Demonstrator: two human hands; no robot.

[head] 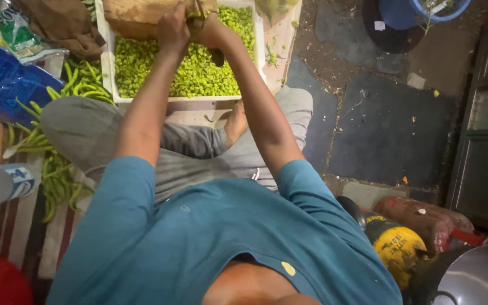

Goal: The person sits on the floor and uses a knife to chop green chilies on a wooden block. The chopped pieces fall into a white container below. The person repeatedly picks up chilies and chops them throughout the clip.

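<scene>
A person in a teal shirt is sitting cross-legged on the floor (pixel 379 130), leaning over a white tray (pixel 107 62) heaped with chopped green pieces (pixel 187 68). Whole beans (pixel 57 169) are lying in a loose pile to the left, beside a blue bag (pixel 1 79). Both hands are working above the tray: the left hand (pixel 173 28) is closed, seemingly on a small bunch, though what it grips is hard to tell; the right hand (pixel 213 31) is clamped on a dark tool (pixel 217 55), likely a blade. Keeping the fingers back from the edge and cutting over the tray looks wise.
</scene>
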